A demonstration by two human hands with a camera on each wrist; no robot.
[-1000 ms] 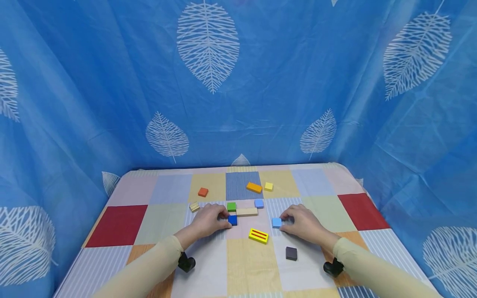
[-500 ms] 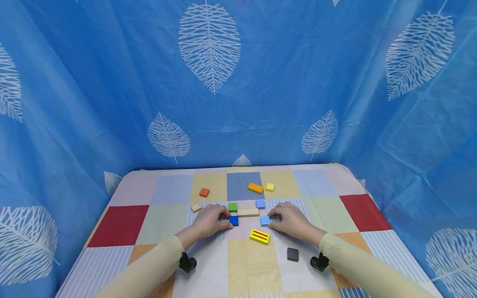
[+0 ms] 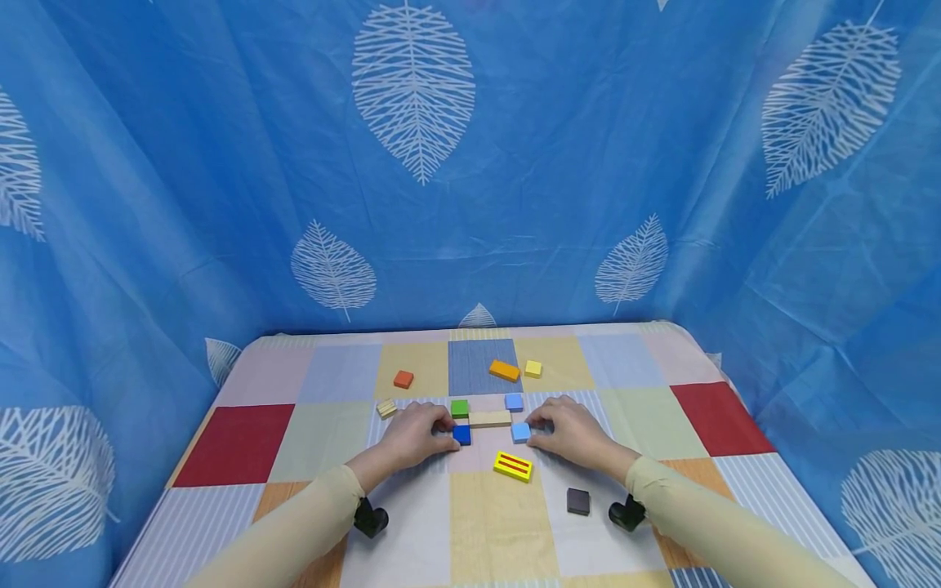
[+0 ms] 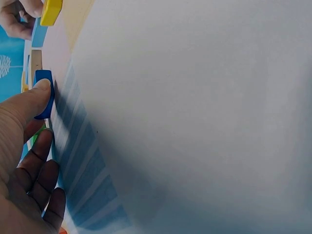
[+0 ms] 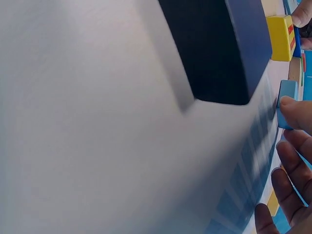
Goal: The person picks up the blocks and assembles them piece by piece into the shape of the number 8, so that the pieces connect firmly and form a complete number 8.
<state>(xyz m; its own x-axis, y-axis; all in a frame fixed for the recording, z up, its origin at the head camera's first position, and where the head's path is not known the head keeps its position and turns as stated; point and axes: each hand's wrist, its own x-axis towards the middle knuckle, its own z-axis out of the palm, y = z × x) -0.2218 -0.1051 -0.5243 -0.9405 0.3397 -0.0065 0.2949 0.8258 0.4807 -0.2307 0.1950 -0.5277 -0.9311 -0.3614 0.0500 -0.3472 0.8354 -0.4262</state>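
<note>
My left hand (image 3: 416,434) pinches a dark blue block (image 3: 461,434) at its left side; in the left wrist view the thumb lies on the block's face. On the other side, my right hand (image 3: 569,428) pinches a light blue block (image 3: 520,433), thumb on its near face in the right wrist view. Between and just behind the two lies a long natural-wood block (image 3: 489,419). A green block (image 3: 459,409) sits behind the dark blue one, by the wood block's left end. Another light blue block (image 3: 514,402) sits behind the right end.
A yellow block with red stripes (image 3: 512,467) lies in front of the hands, a dark block (image 3: 577,501) nearer at right. Farther back are an orange block (image 3: 504,371), a pale yellow block (image 3: 532,369) and a red-orange block (image 3: 403,379). A ridged wooden block (image 3: 385,408) lies behind the left hand.
My right hand has slid the light blue block leftward, up near the wood block's right end. My left hand keeps its pinch on the dark blue block in place.
</note>
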